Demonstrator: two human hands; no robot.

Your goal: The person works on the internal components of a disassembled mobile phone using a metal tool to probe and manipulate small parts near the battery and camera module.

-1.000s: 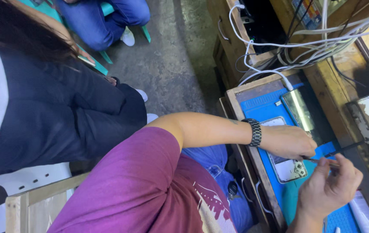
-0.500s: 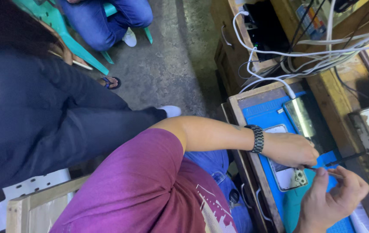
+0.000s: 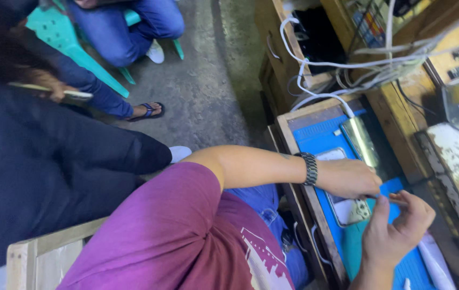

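Below, opened phone [image 3: 352,209] under left hand [image 3: 347,178], right hand [image 3: 396,231] fingers clamped on thin tool [image 3: 388,198]

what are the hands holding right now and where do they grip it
The right hand pinches a thin rod-like tool near its end. The left hand presses down on the opened phone on the blue mat, also touching the tool.
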